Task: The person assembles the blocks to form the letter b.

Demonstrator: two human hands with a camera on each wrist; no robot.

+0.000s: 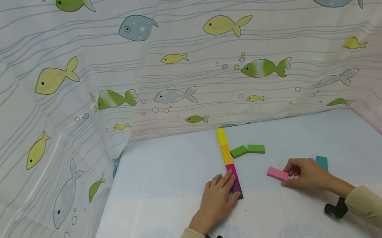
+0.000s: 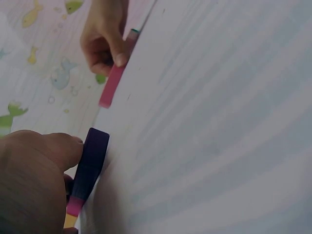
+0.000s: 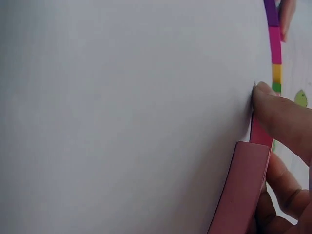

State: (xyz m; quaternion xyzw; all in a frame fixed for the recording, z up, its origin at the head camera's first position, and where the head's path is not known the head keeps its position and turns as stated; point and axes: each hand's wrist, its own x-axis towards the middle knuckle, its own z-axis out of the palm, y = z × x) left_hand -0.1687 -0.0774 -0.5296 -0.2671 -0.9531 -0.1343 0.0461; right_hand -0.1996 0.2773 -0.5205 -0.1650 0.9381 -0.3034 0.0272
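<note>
My left hand (image 1: pixel 216 201) rests against the left side of a straight row of blocks, fingertips on the magenta block (image 1: pixel 232 169) and thumb by the near end of the purple block (image 2: pixel 91 156). Orange (image 1: pixel 227 154) and yellow (image 1: pixel 221 136) blocks continue the row away from me. To the right, my right hand (image 1: pixel 308 173) pinches a pink block (image 1: pixel 276 173) at its near right end, between thumb and curled fingers. A second pink block (image 3: pixel 239 190) lies close under that hand, mostly hidden by it in the head view.
Two green blocks (image 1: pixel 256 149) lie end to end at an angle, right of the row. A teal block (image 1: pixel 322 162) sits just behind my right hand. A fish-patterned sheet (image 1: pixel 176 75) hangs behind and beside the white tabletop (image 1: pixel 167 156).
</note>
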